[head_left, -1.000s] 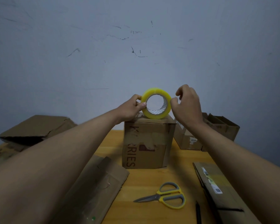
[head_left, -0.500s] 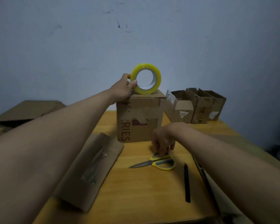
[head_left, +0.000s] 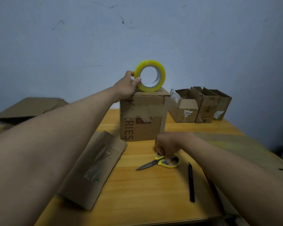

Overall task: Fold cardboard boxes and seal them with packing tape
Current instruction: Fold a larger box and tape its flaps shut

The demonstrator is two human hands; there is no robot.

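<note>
A closed cardboard box point(head_left: 143, 118) printed with letters stands upright in the middle of the wooden table point(head_left: 145, 193). A yellow roll of packing tape point(head_left: 160, 71) stands on edge on the box's top. My left hand point(head_left: 127, 86) pinches the roll's left rim. Down on the table in front of the box, my right hand point(head_left: 167, 146) grips the yellow handles of a pair of scissors point(head_left: 160, 163), fingers through the loops. The blades lie on the table and point left.
A flattened box point(head_left: 95, 168) lies at the left front. Another flat carton point(head_left: 28, 108) sits far left. Three small open boxes point(head_left: 201, 105) line the back right. A black pen point(head_left: 191, 183) lies right of the scissors, and flat cardboard point(head_left: 245, 147) covers the table's right side.
My right hand left the tape roll, dropped to the table and closed on the scissors' handles. My left hand stays on the roll. The camera tilted down.
</note>
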